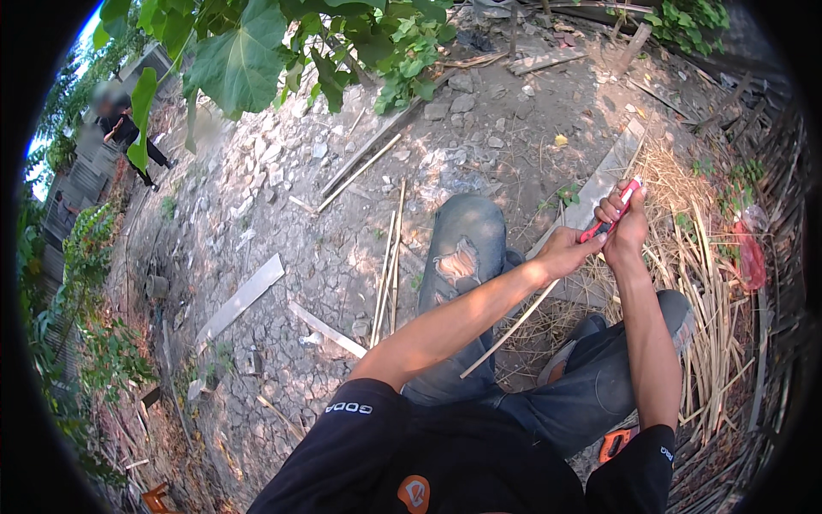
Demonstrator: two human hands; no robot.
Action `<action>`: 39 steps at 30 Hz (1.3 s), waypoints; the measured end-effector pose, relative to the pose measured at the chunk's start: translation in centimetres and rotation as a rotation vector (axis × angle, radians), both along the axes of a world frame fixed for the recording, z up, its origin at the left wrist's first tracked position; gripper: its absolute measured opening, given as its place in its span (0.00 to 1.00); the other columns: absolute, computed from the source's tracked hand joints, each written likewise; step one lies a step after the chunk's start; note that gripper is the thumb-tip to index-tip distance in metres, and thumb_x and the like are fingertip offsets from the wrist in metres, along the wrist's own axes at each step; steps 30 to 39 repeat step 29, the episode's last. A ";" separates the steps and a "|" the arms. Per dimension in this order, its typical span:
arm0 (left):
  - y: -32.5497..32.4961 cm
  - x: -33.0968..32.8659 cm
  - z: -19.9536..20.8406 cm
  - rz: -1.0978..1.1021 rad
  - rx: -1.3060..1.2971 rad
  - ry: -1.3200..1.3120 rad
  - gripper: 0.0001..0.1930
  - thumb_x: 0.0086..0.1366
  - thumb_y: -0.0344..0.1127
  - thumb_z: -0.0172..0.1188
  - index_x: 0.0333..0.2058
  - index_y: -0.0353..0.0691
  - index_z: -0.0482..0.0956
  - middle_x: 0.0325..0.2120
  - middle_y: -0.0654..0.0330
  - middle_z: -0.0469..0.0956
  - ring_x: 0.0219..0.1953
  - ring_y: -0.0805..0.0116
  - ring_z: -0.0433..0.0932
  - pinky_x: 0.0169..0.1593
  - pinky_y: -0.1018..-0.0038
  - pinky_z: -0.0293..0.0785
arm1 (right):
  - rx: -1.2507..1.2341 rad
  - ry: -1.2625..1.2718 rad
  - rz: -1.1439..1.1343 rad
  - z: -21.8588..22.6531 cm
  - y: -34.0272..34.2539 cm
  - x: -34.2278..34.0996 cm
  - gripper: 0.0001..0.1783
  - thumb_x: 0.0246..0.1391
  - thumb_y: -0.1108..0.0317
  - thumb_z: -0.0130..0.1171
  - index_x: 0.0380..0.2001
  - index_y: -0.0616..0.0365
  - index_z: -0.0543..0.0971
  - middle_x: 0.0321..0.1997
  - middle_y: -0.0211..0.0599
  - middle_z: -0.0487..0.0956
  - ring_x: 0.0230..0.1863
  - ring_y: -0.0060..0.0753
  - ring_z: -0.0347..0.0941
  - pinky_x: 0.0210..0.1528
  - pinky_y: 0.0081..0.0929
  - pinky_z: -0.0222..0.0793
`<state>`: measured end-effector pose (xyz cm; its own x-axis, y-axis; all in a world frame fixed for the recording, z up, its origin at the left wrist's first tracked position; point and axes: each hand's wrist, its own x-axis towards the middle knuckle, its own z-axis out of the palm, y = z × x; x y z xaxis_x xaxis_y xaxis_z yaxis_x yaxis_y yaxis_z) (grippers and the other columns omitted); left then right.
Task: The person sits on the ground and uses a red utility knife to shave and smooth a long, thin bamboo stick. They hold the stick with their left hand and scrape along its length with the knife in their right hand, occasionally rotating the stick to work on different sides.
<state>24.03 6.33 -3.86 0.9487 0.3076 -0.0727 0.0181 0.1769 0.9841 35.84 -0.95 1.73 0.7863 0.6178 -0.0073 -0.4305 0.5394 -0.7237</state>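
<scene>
My right hand point(627, 227) is closed round a red utility knife point(632, 190), with fingers wrapped over its handle. Against its lower end, my left hand point(567, 255) is closed on a thin bamboo strip point(511, 331). One end of the strip slants down past my left forearm toward my lap. The hands meet in front of my right knee, above a long grey board point(591, 195) on the ground. My fingers hide the spot where knife and strip come together.
Split bamboo strips point(706, 317) and shavings point(672, 184) lie at the right, near a red plastic bag point(751, 257). An orange-handled saw point(615, 445) rests by my hip. More strips point(390, 265) and boards point(244, 300) lie leftward. Leaves point(240, 60) hang overhead; a person point(128, 133) stands far left.
</scene>
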 end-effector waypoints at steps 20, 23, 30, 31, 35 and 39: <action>0.1 0.6 -0.6 0.094 0.173 0.004 0.28 0.72 0.64 0.61 0.28 0.42 0.84 0.15 0.73 0.67 0.19 0.80 0.64 0.24 0.74 0.56 | -0.247 -0.363 -0.093 -0.7 -0.1 1.2 0.25 0.77 0.49 0.47 0.61 0.59 0.69 0.42 0.38 0.75 0.44 0.34 0.72 0.48 0.34 0.72; -0.1 0.4 -0.4 0.186 0.191 0.001 0.29 0.72 0.63 0.61 0.27 0.40 0.84 0.15 0.71 0.69 0.20 0.79 0.66 0.25 0.74 0.59 | -0.624 -0.960 -0.546 3.1 -0.1 0.6 0.38 0.71 0.55 0.57 0.75 0.61 0.60 0.67 0.54 0.68 0.68 0.47 0.67 0.65 0.44 0.70; -0.4 0.5 -0.5 0.269 0.157 -0.064 0.28 0.74 0.58 0.61 0.25 0.39 0.83 0.15 0.70 0.69 0.20 0.79 0.66 0.25 0.71 0.61 | 0.186 -1.424 -0.083 17.5 -5.2 -6.7 0.51 0.63 0.42 0.65 0.76 0.61 0.58 0.72 0.58 0.68 0.65 0.45 0.74 0.68 0.43 0.70; -0.4 0.5 -0.5 0.269 0.157 -0.064 0.28 0.74 0.58 0.61 0.25 0.39 0.83 0.15 0.70 0.69 0.20 0.79 0.66 0.25 0.71 0.61 | 0.186 -1.424 -0.083 17.5 -5.2 -6.7 0.51 0.63 0.42 0.65 0.76 0.61 0.58 0.72 0.58 0.68 0.65 0.45 0.74 0.68 0.43 0.70; -0.4 0.5 -0.5 0.269 0.157 -0.064 0.28 0.74 0.58 0.61 0.25 0.39 0.83 0.15 0.70 0.69 0.20 0.79 0.66 0.25 0.71 0.61 | 0.186 -1.424 -0.083 17.5 -5.2 -6.7 0.51 0.63 0.42 0.65 0.76 0.61 0.58 0.72 0.58 0.68 0.65 0.45 0.74 0.68 0.43 0.70; -0.4 0.5 -0.5 0.269 0.157 -0.064 0.28 0.74 0.58 0.61 0.25 0.39 0.83 0.15 0.70 0.69 0.20 0.79 0.66 0.25 0.71 0.61 | 0.186 -1.424 -0.083 17.5 -5.2 -6.7 0.51 0.63 0.42 0.65 0.76 0.61 0.58 0.72 0.58 0.68 0.65 0.45 0.74 0.68 0.43 0.70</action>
